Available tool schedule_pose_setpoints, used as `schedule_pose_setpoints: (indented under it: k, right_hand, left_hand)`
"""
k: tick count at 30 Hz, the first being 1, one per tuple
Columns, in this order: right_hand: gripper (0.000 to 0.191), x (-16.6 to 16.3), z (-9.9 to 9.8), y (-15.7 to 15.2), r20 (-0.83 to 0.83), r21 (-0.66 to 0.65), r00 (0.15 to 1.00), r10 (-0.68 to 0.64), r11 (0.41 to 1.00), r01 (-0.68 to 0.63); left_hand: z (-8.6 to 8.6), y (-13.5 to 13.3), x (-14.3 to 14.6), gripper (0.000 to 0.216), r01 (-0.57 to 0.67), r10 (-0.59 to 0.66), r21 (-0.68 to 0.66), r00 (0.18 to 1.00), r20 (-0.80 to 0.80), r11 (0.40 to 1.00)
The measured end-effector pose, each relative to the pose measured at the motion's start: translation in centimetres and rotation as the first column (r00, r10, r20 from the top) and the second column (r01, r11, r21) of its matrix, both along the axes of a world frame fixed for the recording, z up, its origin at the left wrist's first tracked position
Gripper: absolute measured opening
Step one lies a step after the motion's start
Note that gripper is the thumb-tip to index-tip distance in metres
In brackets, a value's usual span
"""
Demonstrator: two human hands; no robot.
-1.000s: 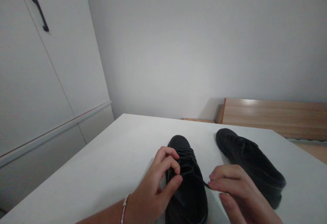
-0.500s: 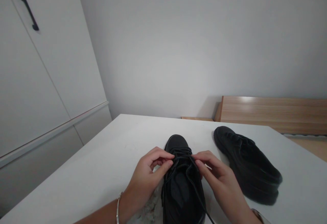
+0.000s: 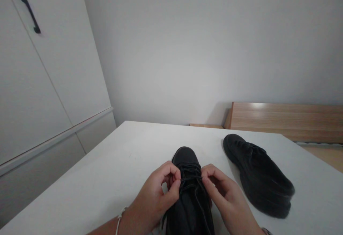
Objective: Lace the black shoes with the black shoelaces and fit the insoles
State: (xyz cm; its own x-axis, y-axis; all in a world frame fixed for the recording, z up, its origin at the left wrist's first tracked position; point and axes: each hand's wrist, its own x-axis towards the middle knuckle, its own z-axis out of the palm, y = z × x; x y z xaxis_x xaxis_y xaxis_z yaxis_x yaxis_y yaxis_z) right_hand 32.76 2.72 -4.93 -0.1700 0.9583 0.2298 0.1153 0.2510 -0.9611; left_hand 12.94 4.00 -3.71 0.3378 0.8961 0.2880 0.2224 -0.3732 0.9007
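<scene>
A black lace-up shoe (image 3: 184, 156) lies on the white table in front of me, its toe pointing away and its heel cut off by the lower edge of the view. At the left of its lacing, my left hand (image 3: 160, 192) pinches the black shoelace (image 3: 190, 178) between thumb and forefinger. My right hand (image 3: 226, 195) is closed the same way on the lace at the right side. Between my fingertips the lace runs straight across the shoe. A loose lace end hangs over the opening, and the lower fingers of both hands are partly hidden.
A second black shoe (image 3: 259, 177) rests to the right on the white table (image 3: 128, 156), toe pointing away and to the left. Behind the table stand a wooden board (image 3: 284, 118) and a grey wall. A white cabinet (image 3: 53, 67) with a dark handle is at left.
Both hands have come slightly nearer to me, and the shoe's toe sits a little lower in view. The lace between my fingers now looks straighter. The second shoe has barely shifted in view.
</scene>
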Motion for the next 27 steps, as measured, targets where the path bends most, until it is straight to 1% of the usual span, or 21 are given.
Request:
schedule_pose_setpoints:
  k: [3,6,8,10,12,14,16,19,21,23,25,27]
  right_hand:
    - [0.031,0.3,-0.5,-0.2,0.032,0.040,0.998,0.062,0.997,-0.063]
    - [0.027,0.5,-0.8,-0.3,0.065,0.115,0.997,0.037,0.992,-0.044]
    - [0.024,0.6,-0.8,-0.3,0.095,0.174,0.995,0.007,0.984,-0.023]
    - [0.020,0.7,-0.7,-0.4,0.106,0.204,0.994,-0.014,0.979,-0.008]
    - [0.017,0.8,-0.5,-0.5,0.094,0.200,0.995,-0.024,0.980,0.005]
    - [0.014,1.0,-0.3,-0.5,0.080,0.174,0.997,-0.022,0.985,0.008]
    - [0.013,1.2,-0.1,-0.5,0.093,0.159,0.996,0.004,0.987,-0.019]
    - [0.015,1.4,-0.1,-0.3,0.150,0.168,0.988,0.047,0.983,-0.073]
    - [0.015,1.5,-0.2,-0.3,0.173,0.198,0.984,0.035,0.978,-0.070]
    - [0.013,1.6,-0.3,-0.3,0.172,0.241,0.985,0.001,0.969,-0.043]
    - [0.014,1.6,-0.4,-0.3,0.163,0.258,0.987,-0.017,0.966,-0.026]
    - [0.015,1.7,-0.5,-0.4,0.142,0.245,0.990,-0.018,0.969,-0.017]
  left_hand:
    - [0.2,-0.2,-0.6,0.008,0.065,-0.060,0.084,0.996,-0.064,0.994]
    - [0.1,-0.1,-1.1,0.007,0.078,-0.047,0.223,0.989,-0.143,0.972]
    - [0.2,0.0,-1.4,0.007,0.067,-0.021,0.256,0.984,-0.179,0.964]
    - [0.5,-0.1,-1.7,0.008,0.037,0.001,0.215,0.985,-0.171,0.976]
    - [0.9,-0.1,-1.9,0.005,0.020,-0.001,0.143,0.992,-0.128,0.990]
    - [1.2,0.0,-2.0,0.010,0.039,-0.031,0.086,0.996,-0.087,0.996]
    - [1.2,0.2,-2.0,0.013,0.083,-0.079,0.053,0.994,-0.075,0.995]
    - [0.9,0.5,-1.8,0.008,0.146,-0.140,0.089,0.988,-0.069,0.985]
    - [0.7,0.6,-1.7,0.011,0.167,-0.160,0.143,0.985,-0.058,0.976]
    - [0.6,0.5,-1.7,0.011,0.159,-0.153,0.156,0.987,-0.053,0.975]
    - [0.7,0.3,-1.8,0.012,0.135,-0.131,0.108,0.990,-0.049,0.985]
    - [0.8,0.2,-2.0,0.011,0.125,-0.124,0.037,0.992,-0.024,0.991]
